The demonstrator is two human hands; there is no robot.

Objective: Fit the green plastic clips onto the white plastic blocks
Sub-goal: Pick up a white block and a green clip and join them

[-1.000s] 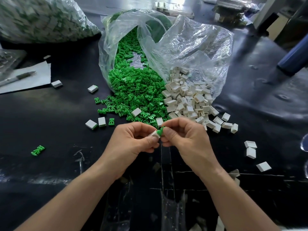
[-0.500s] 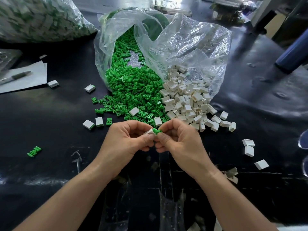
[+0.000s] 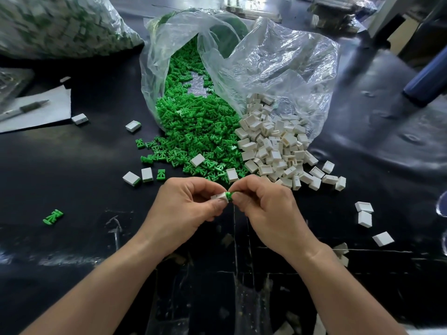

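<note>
An open bag (image 3: pixel 278 68) lies at the back middle of the surface (image 3: pixel 72 165). It spills a pile of clips (image 3: pixel 198 131) on the left and a pile of blocks (image 3: pixel 273 146) on the right. In front of the piles the left grip (image 3: pixel 183 213) holds a block (image 3: pixel 219 196), which touches a clip (image 3: pixel 229 195) in the right grip (image 3: pixel 268 213). Far left, a pen (image 3: pixel 24 108) lies on paper (image 3: pixel 43 112), with a second bag (image 3: pixel 60 25) behind.
</note>
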